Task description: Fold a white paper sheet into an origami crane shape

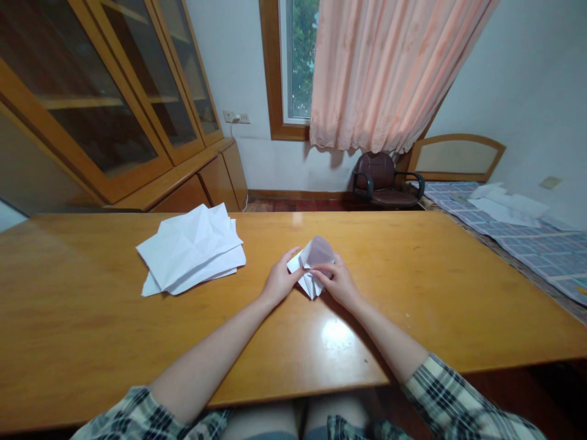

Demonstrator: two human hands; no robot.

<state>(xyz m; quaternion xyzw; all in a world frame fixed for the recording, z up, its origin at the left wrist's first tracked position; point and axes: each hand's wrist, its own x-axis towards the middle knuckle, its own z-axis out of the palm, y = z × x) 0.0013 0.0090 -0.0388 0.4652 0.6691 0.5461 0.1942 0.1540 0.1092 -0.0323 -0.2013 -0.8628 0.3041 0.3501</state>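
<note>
A folded piece of white paper [320, 251] is between my two hands, just above or on the wooden table; its upper flap bulges open and its lower end narrows to a point toward me. My left hand [279, 278] grips its left side, thumb on top near the middle crease. On the right side, my right hand [340, 282] pinches the paper, thumb and forefinger at the central fold. Parts of the fingers are hidden behind the paper. To the left lies a stack of creased white paper sheets [192, 249].
The wooden table [105, 342] spans the view, its near edge by my lap. Beyond it are a glass-door cabinet [137, 110] at left, a brown armchair [380, 177] under a pink curtain [376, 73], and a bed [527, 244] with papers at right.
</note>
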